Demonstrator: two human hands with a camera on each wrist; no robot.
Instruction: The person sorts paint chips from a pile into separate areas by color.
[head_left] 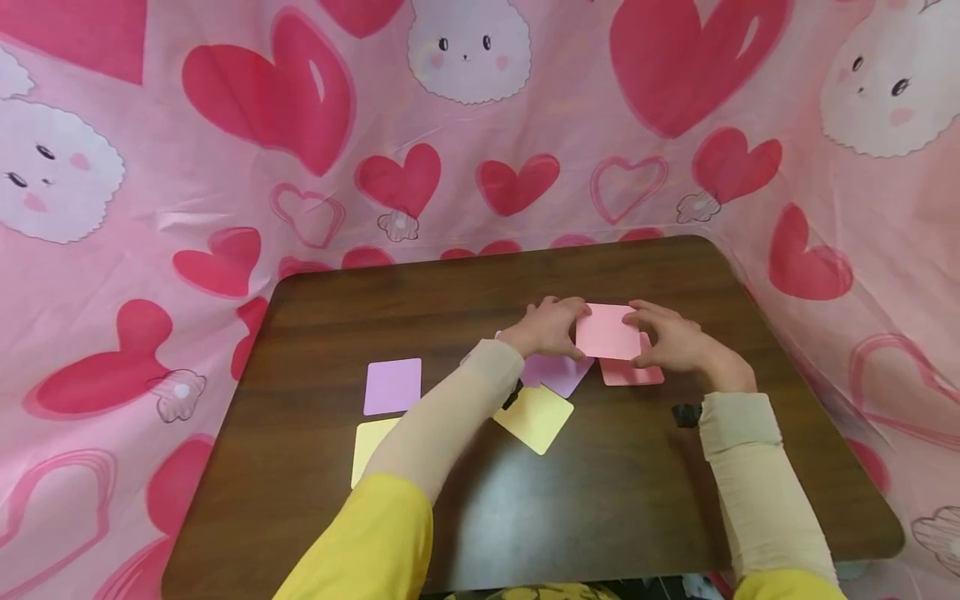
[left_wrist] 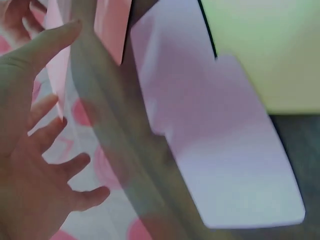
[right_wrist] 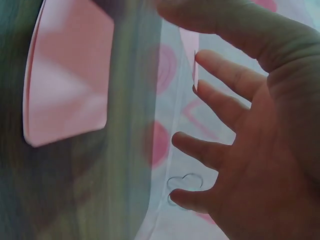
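Both hands hold up a square pink card (head_left: 609,332) above the far right part of the table. My left hand (head_left: 547,327) pinches its left edge, and my right hand (head_left: 671,337) pinches the opposite edge between thumb and fingers. In the wrist views the raised card appears nearly edge-on, a thin pink sliver at the fingertips. Below it lie overlapping pink cards (right_wrist: 70,75) with rounded corners. Under the left hand are overlapping purple cards (left_wrist: 210,130), partly hidden in the head view. A yellow card (head_left: 536,418) lies turned at an angle, overlapping the purple ones.
Farther left on the brown wooden table (head_left: 315,333) are a purple card (head_left: 393,387) and a yellow card (head_left: 371,440), the latter partly covered by the left forearm. A pink cloth (head_left: 480,175) with hearts and white faces hangs around the table's back and sides.
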